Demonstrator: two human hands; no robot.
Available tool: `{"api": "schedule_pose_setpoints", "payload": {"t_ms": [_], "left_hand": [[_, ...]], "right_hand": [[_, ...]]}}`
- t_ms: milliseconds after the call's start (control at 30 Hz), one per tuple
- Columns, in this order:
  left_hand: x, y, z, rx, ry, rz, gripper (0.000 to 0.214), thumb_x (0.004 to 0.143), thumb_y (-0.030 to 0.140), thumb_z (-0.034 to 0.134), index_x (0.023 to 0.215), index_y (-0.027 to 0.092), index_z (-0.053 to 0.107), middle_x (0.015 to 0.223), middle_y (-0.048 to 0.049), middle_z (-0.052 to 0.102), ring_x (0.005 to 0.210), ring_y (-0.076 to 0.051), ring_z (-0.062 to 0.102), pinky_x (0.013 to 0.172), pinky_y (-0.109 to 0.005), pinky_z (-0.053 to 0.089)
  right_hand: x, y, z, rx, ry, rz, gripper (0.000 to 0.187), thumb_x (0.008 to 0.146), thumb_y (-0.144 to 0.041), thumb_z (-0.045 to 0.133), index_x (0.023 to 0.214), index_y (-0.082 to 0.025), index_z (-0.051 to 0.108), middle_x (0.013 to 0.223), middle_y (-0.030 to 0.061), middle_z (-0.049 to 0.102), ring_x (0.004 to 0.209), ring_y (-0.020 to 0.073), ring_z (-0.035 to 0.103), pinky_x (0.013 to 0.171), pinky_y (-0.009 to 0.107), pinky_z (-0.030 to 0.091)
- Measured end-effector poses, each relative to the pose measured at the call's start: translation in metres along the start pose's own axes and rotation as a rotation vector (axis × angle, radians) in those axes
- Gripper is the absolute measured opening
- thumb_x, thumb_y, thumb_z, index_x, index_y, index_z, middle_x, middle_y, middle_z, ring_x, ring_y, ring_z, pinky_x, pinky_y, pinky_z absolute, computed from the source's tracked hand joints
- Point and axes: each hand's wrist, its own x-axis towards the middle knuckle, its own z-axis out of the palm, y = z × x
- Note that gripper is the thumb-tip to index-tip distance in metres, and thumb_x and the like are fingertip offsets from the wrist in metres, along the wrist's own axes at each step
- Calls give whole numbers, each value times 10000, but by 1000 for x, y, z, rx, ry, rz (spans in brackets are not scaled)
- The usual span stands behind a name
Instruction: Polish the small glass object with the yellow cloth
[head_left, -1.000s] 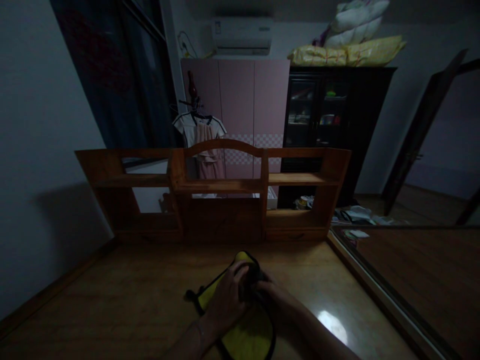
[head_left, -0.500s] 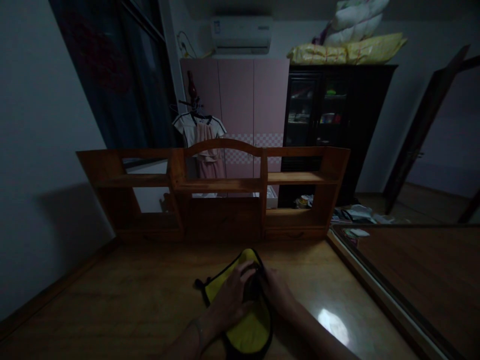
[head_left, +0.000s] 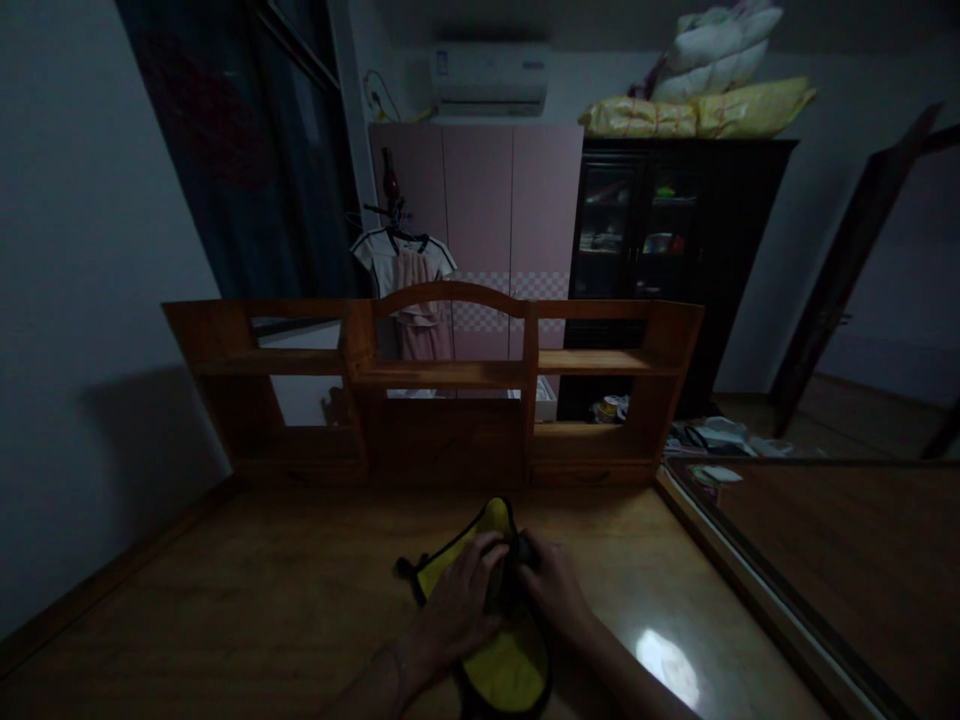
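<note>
A yellow pouch with black edging lies on the wooden desk, with a small dark tab at its left corner. Across its middle rests my left hand, its fingers curled against the pouch and a dark object. My right hand is at the pouch's right edge, thumb and fingers closed on something black. Dim light and the fingers hide what the black thing is, and whether it is separate from the pouch.
A wooden shelf unit spans the back of the desk. A wall borders the left side. On the right, a raised edge runs along the desk. Bright light reflects off the desk by my right forearm.
My right hand has shifted slightly, and its fingers show more plainly closed on the black thing. My left hand stays on the pouch. The view has moved a little.
</note>
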Motion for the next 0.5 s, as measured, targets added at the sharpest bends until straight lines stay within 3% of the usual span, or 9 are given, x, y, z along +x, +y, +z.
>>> {"api": "schedule_pose_setpoints", "payload": {"t_ms": [133, 300, 500], "left_hand": [[-2, -5, 5, 80, 111, 60, 714, 776, 203, 651, 1393, 197, 292, 1366, -155, 398, 1293, -313, 394, 1010, -493, 448], [-1, -2, 4, 124, 275, 180, 590, 811, 90, 535, 1354, 208, 337, 1334, -149, 412, 1279, -281, 424, 973, -458, 498], [-4, -5, 7, 212, 299, 211, 618, 808, -25, 435, 1353, 259, 370, 1414, -107, 326, 1336, -263, 352, 998, -450, 485]], "right_hand": [[1, -8, 6, 192, -1, 71, 272, 768, -266, 563, 1008, -173, 652, 942, 66, 679, 883, 245, 607, 798, 339, 495], [-5, -22, 13, 376, -78, 129, 412, 838, -427, 550, 1174, -197, 617, 1118, 85, 648, 1113, 284, 556, 961, 420, 448], [-9, -29, 9, 725, -272, 206, 448, 798, -359, 640, 1216, -203, 590, 1200, 78, 612, 1131, 248, 557, 1022, 398, 404]]}}
